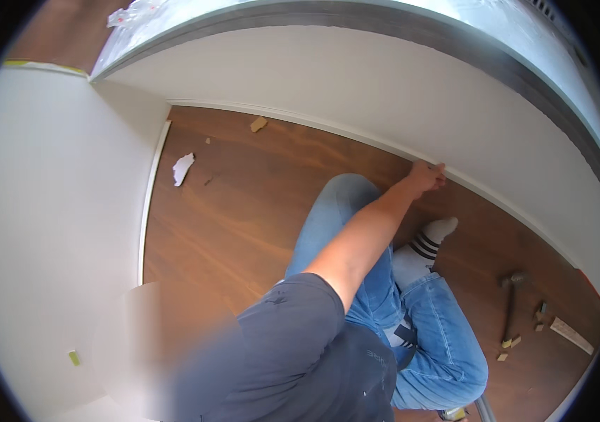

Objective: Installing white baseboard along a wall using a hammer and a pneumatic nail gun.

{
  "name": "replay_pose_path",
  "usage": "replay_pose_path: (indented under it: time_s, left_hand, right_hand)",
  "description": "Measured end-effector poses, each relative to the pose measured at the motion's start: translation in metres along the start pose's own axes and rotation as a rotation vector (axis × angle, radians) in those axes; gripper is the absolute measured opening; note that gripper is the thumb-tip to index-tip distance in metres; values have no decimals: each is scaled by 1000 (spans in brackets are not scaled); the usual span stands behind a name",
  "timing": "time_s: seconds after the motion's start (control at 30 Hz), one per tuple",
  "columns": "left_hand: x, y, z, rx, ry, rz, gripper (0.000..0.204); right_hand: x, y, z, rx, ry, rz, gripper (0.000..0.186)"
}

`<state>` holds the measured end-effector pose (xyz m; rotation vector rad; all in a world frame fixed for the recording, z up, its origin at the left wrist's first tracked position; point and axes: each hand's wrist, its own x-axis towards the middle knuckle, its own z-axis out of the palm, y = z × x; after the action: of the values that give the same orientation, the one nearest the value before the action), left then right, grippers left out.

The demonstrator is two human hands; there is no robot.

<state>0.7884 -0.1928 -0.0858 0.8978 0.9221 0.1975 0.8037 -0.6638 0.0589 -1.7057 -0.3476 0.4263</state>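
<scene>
My left hand (426, 176) reaches across my bent knee to the foot of the far wall. Its fingertips are at the white baseboard (356, 133), where the strip meets the brown wooden floor (230, 211). One finger is stretched out along the strip, and I see nothing held. Some of the other fingers look bent, partly hidden by the hand. My right hand is out of the picture. To the right of my legs, a hammer (509, 306) lies on the floor, with small wooden blocks (516, 341) by its handle end.
A pale flat strip (571, 335) lies at the right. Farther left are a torn white scrap (183, 169) and a tan chip (258, 124). A white wall (54, 211) stands on the left. Above the far wall runs a grey ledge (356, 15) with plastic sheeting beyond.
</scene>
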Motion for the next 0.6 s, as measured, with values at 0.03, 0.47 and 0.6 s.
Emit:
replay_pose_path:
  time_s: [0.03, 0.47, 0.6]
  left_hand:
    - [0, 0, -1, 4, 6, 20, 35]
    - [-10, 15, 1, 5, -7, -37, 42]
    - [-7, 12, -10, 24, -39, -59, 52]
  right_hand:
    - [0, -15, -12, -51, 25, -58, 28]
    - [54, -9, 124, -886, -166, -106, 16]
    - [100, 25, 214, -545, -29, -366, 19]
